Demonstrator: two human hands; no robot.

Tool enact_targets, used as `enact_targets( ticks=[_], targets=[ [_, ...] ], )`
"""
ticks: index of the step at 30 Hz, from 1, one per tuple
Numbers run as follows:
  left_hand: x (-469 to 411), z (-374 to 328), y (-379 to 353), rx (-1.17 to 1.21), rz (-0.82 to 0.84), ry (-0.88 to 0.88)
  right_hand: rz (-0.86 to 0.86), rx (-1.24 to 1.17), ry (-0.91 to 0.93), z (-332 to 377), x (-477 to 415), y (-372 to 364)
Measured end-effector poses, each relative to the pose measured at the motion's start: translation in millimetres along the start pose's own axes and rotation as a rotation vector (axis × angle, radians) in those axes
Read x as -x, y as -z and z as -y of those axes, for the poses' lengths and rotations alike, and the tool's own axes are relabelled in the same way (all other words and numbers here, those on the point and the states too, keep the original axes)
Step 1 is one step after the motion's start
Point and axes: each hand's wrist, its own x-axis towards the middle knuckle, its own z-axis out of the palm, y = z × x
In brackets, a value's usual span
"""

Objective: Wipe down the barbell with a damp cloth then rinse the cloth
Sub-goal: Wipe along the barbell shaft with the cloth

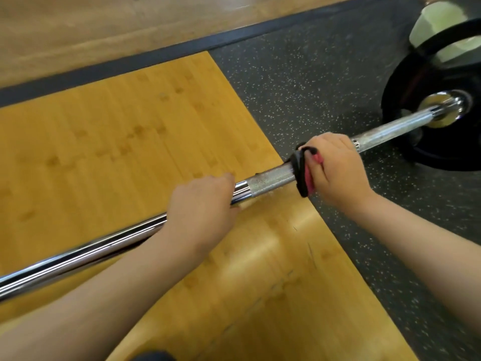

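A chrome barbell [270, 179] runs from the lower left to the upper right, low over the floor. My left hand [200, 201] grips the smooth part of the shaft, fingers curled over it. To its right, my right hand [335, 168] holds a black and red cloth [303, 173] wrapped round the knurled section. Beyond that hand the shaft looks dull and speckled up to the collar [445, 108]. A black weight plate [432, 131] sits on the right end.
Under the bar lies a yellow wooden platform [117, 142], bordered on the right by black speckled rubber flooring [312, 74]. A pale green and black object [447, 29] stands behind the plate at the top right. Lighter wood floor fills the top left.
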Motion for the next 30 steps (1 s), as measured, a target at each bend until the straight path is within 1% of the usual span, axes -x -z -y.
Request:
enact_targets(
  ticks=[2,4,7,8,9,12,13,14,15,16,17,18,19,20,21,23,25,26,28,30],
  targets=[
    [-3,1,0,0.027,0.027,0.002,-0.001,0.012,-0.113,-17,-3,8],
    [-9,3,0,0.063,0.059,-0.003,-0.008,-0.008,-0.175,-21,-5,9],
    [-18,9,-4,0.113,0.171,-0.023,-0.041,-0.009,-0.235,7,-4,-2],
    [-23,11,-3,0.162,0.245,-0.035,-0.053,-0.012,-0.226,24,-3,-8],
    [-29,14,0,0.256,0.358,-0.053,-0.062,-0.031,-0.192,43,-2,-15],
    [-40,20,18,0.727,0.855,-0.065,-0.102,-0.115,-0.035,102,1,-32],
    [-42,21,22,0.81,0.946,-0.063,-0.116,-0.136,-0.004,112,1,-34],
    [-41,23,24,0.824,0.959,-0.06,-0.123,-0.144,0.023,114,1,-34],
    [-39,22,23,0.797,0.875,-0.035,-0.123,-0.142,0.056,112,1,-34],
    [-34,19,20,0.714,0.711,0.004,-0.116,-0.138,0.096,106,1,-32],
    [-28,15,17,0.581,0.51,0.045,-0.104,-0.136,0.131,100,0,-31],
    [-19,10,13,0.382,0.304,0.06,-0.088,-0.136,0.153,94,-1,-30],
    [-9,4,6,0.191,0.103,0.052,-0.068,-0.138,0.153,88,-2,-29],
    [-1,-1,-2,0.072,-0.07,0.022,-0.051,-0.137,0.125,80,-3,-26],
    [4,-4,-10,-0.005,-0.153,-0.007,-0.043,-0.124,0.073,70,-2,-24],
    [7,-6,-10,-0.065,-0.192,-0.033,-0.041,-0.078,-0.066,37,-2,-16],
    [3,-3,-15,-0.067,-0.222,0.0,-0.053,-0.065,-0.193,0,-3,-7],
    [2,-5,-12,-0.084,-0.185,0.005,-0.069,-0.073,-0.241,-12,-3,-4],
    [0,-9,-10,-0.143,-0.17,0.007,-0.113,-0.091,-0.298,-17,-2,-4],
    [-1,-9,-9,-0.1,-0.109,0.009,-0.131,-0.099,-0.311,4,-2,-8]
  ],
)
